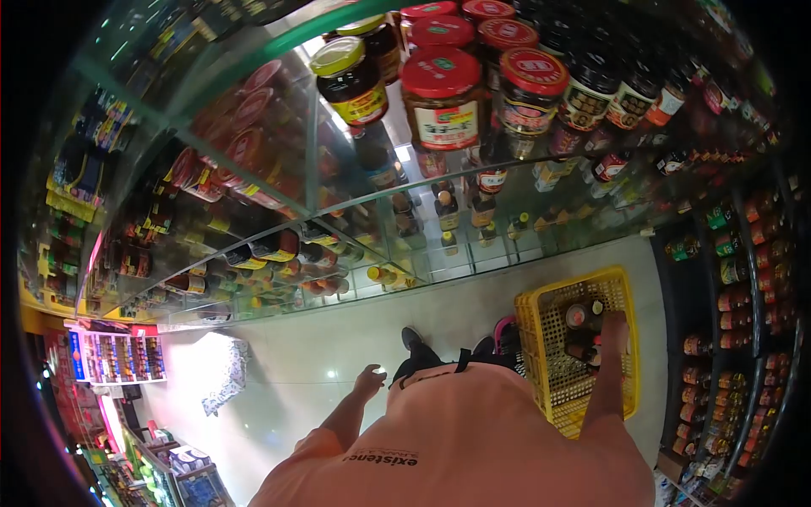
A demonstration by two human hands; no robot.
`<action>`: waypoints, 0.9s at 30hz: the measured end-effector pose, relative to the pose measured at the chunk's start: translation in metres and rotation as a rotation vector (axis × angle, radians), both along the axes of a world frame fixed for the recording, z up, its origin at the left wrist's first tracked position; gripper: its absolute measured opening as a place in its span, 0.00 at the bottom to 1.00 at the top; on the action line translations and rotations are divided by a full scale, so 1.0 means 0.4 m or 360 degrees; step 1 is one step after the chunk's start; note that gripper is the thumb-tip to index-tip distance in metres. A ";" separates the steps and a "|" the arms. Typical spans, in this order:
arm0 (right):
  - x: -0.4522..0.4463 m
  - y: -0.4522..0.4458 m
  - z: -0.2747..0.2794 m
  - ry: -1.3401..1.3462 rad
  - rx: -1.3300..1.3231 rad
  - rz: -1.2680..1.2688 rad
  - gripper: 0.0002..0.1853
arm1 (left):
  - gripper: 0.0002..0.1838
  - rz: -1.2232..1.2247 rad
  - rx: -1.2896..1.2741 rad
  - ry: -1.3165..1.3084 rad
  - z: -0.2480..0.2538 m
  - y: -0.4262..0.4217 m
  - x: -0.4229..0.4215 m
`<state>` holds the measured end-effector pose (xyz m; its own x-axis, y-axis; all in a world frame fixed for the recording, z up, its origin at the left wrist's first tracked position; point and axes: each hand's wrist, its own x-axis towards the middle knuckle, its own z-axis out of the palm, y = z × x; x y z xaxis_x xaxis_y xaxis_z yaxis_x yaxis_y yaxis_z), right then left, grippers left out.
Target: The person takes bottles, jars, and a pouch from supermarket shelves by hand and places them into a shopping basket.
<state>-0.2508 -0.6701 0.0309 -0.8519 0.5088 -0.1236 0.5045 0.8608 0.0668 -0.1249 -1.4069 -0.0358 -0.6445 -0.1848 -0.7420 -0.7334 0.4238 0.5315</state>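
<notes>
My right hand [615, 331] reaches down into a yellow plastic basket [627, 291] on the floor. Beside its fingers, inside the basket, lie a dark bottle [581, 349] and a jar with a round lid [578, 316]. Whether the fingers grip a bottle cannot be made out. On the other side of my body, my left hand [369, 382] hangs free, its fingers loosely bent and apart, touching nothing visible.
Ahead stands a glass shelf [363, 198] carrying red-lidded jars [442, 93], a yellow-lidded jar [348, 80] and dark-lidded jars [589, 89]. Dark racks of bottles [731, 300] line the right. At left a patterned white bundle [225, 372] rests on the tiled floor [296, 346].
</notes>
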 end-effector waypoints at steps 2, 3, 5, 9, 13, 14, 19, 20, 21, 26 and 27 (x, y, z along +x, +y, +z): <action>-0.128 -0.163 0.230 0.0627 -0.0641 -0.0304 0.12 | 0.29 0.0054 0.0034 -0.0006 -0.012 -0.035 0.012; -0.181 -0.207 0.272 0.0814 -0.0729 -0.0157 0.12 | 0.28 0.0118 0.0037 -0.0057 -0.009 -0.051 0.017; -0.278 -0.298 0.343 0.1058 -0.0921 0.0098 0.12 | 0.28 0.0173 0.0045 -0.0097 0.002 -0.081 0.022; -0.437 -0.530 0.522 0.1085 -0.1208 0.0401 0.15 | 0.27 0.0377 0.0173 -0.0134 0.002 -0.152 0.033; -0.585 -0.696 0.600 0.1262 -0.1396 0.0485 0.21 | 0.24 0.0492 0.0389 -0.0094 -0.038 -0.235 0.055; -0.617 -0.725 0.623 0.1424 -0.1421 0.0603 0.22 | 0.24 0.0554 0.0354 -0.0110 -0.031 -0.245 0.048; -0.681 -0.819 0.739 0.1399 -0.1188 0.0822 0.19 | 0.23 0.0449 0.0327 -0.0009 -0.032 -0.310 0.068; -0.750 -0.811 0.640 0.1583 -0.1617 0.0775 0.19 | 0.22 0.0212 0.0156 0.0023 -0.015 -0.313 0.053; -0.717 -0.829 0.720 0.1449 -0.1520 0.0849 0.20 | 0.22 0.0054 0.0172 0.0008 -0.013 -0.307 -0.015; -0.738 -0.846 0.647 0.1132 -0.1127 0.0393 0.27 | 0.22 -0.0548 0.0192 0.0024 0.009 -0.354 -0.218; -0.709 -0.862 0.665 0.1483 -0.1054 0.0392 0.27 | 0.22 -0.0588 0.0193 0.0038 0.010 -0.367 -0.229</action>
<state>-0.5343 -1.0147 0.2969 -0.8196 0.3876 0.4219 -0.0638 0.6700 -0.7396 -0.2165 -1.5535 -0.0317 -0.6685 0.1512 -0.7282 -0.5301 0.5899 0.6091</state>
